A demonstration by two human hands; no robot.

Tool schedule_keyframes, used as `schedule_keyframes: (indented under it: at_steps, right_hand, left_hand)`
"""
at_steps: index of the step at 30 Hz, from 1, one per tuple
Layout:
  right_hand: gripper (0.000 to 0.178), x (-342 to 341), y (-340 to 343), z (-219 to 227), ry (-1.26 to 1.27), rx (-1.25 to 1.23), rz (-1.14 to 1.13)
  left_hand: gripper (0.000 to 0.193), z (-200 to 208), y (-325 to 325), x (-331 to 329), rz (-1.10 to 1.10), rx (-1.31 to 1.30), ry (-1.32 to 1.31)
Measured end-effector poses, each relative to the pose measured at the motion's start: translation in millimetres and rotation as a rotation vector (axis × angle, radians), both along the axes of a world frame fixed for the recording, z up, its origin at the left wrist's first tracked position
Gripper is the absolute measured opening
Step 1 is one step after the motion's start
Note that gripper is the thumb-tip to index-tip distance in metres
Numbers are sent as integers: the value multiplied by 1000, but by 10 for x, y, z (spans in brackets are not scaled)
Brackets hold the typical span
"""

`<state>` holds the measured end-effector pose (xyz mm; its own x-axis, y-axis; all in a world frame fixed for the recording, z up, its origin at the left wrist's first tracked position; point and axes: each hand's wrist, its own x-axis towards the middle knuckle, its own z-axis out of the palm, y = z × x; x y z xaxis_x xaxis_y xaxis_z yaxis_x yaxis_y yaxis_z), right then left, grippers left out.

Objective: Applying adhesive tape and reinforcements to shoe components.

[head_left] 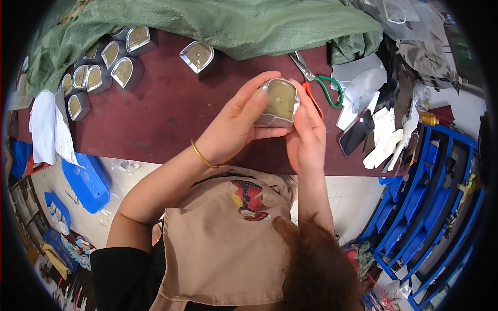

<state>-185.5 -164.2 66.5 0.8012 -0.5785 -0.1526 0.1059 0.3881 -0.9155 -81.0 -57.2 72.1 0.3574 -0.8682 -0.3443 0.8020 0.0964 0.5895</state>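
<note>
Between my two hands is a silver D-shaped block point(280, 103) that looks like a shoe heel, its dull olive face turned up toward me with a small round mark in the middle. My left hand point(236, 122) closes round its left side, thumb along the rim and fingers beneath. On the other side, my right hand point(308, 127) grips the right edge with its fingers and thumb. The block is held above the dark red tabletop point(171, 122). Similar silver blocks point(124, 72) stand grouped at the far left, and a single one point(197, 55) stands nearer the middle.
Green-handled scissors point(328, 90) and a red-handled tool point(313, 101) lie just right of my hands. Beyond them are a phone point(356, 132) and paper scraps point(385, 135). A green woven sheet point(218, 26) covers the far edge. Blue racks point(420, 207) stand at the right.
</note>
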Motion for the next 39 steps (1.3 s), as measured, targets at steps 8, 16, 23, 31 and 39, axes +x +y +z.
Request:
schedule_keyframes:
  at_steps: [8, 16, 23, 31, 39]
  right_hand:
    - [47, 47, 20, 37, 7, 42, 1]
    - [41, -12, -41, -9, 63, -3, 62]
    - [37, -6, -27, 9, 409, -998, -153]
    - [23, -16, -287, 168, 563, -919, 176]
    - [45, 14, -386, -60, 127, -335, 435]
  left_hand:
    - [46, -132, -40, -125, 96, -79, -362]
    - [43, -135, -27, -113, 21, -51, -334]
    - [43, -118, -49, -119, 5, 98, -572]
    - [51, -84, 3, 55, -311, 131, -526]
    - [57, -211, 62, 176, -251, 143, -519]
